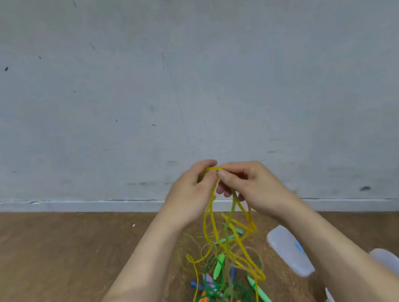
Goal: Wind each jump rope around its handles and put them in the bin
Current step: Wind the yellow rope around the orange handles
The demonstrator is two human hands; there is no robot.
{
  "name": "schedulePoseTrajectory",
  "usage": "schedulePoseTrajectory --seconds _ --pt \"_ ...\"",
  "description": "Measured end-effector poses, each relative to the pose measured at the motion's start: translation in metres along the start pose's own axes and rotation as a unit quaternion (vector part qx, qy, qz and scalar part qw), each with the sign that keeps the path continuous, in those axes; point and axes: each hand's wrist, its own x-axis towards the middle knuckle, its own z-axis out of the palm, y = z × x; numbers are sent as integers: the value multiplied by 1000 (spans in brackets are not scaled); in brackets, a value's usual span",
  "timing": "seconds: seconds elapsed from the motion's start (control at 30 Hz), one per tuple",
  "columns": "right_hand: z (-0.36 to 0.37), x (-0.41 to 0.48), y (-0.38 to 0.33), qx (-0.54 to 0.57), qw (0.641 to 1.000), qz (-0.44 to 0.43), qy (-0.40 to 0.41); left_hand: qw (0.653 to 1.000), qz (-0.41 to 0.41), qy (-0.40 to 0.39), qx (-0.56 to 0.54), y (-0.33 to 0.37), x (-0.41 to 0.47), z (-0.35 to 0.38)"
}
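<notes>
- The left hand [193,195] and the right hand [248,187] are up in the middle, touching each other.
- The fingers of both hands pinch the top of a yellow rope [213,225].
- The rope hangs down in loops to a messy pile of ropes [222,292] on the brown floor [58,261].
- A clear bin [288,249] sits on the right, near the pile.

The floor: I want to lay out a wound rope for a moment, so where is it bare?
Bare wood floor lies left of the left arm, up to the baseboard. Under both hands, the rope tangle crowds it. To the right, a translucent lid and bin take space.
</notes>
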Motion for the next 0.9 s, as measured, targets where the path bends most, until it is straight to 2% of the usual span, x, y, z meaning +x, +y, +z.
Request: schedulePoseTrajectory --seconds 0.1,0.17,0.27,0.33,0.43,0.5,0.53,0.6,0.63,0.67,0.73,0.9 --pt "-1 9 2 -8 999 -22 43 995 -40 -41 -84 -3 -1 0" --pt "-6 10 3 -6 997 -23 71 994 -58 -28 -86 -6 1 -5" --pt "-10 8 -6 21 994 -44 95 992 -27 23 -119 -6 6 -8" --pt "-9 3 -15 107 990 -55 78 995 -6 6 -103 -6 4 -5" --pt "-10 -8 -29 222 973 -58 16 997 23 -68 10 -8 -4 2" --pt "-15 -13 -34 250 967 -47 5 998 22 -54 26 -6 -5 1" --pt "-18 -14 -32 241 970 -32 8 999 -3 -40 -8 -6 -3 -1" --pt "-23 -14 -23 151 988 18 13 983 -55 -10 -175 -2 -1 -8" --pt "-25 -13 -15 65 997 52 2 965 -64 10 -255 2 0 -14" --pt "-25 -13 -7 -46 995 85 -16 946 -66 37 -314 4 1 -20" --pt "-23 -12 12 -232 963 131 -21 911 -52 89 -400 5 2 -31" --pt "-36 -13 34 -326 926 190 3 805 -41 218 -550 -5 5 -59"
